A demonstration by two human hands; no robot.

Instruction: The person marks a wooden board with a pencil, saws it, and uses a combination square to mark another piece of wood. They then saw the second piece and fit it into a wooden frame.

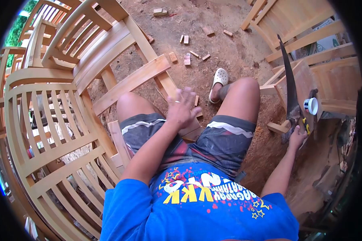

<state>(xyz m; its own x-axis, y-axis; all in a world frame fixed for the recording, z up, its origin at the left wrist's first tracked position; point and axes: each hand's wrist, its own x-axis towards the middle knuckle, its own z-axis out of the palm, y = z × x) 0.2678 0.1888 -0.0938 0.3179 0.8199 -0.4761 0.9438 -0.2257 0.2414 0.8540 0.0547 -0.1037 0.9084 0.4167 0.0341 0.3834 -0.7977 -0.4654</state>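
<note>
My left hand (182, 109), a ring on one finger, is above my lap with its fingers spread and nothing held. It overlaps the lower end of a light wooden bar (167, 85) of the bench frame. A flat board (133, 84) lies across that bar near my left knee. Out to the right, my right hand (297, 137) is closed at the handle of a handsaw (289, 82), its dark blade pointing up and away from me. Beside that hand lies a yellow-and-black item (306, 126). A small white tub (311, 106) stands close by the saw.
Slatted wooden furniture (60, 120) fills the left side. More wooden frames (309, 44) stand at the upper right. Several wood offcuts (187, 59) are scattered over the dirt floor (237, 52). My foot in a pale clog (220, 82) is near them.
</note>
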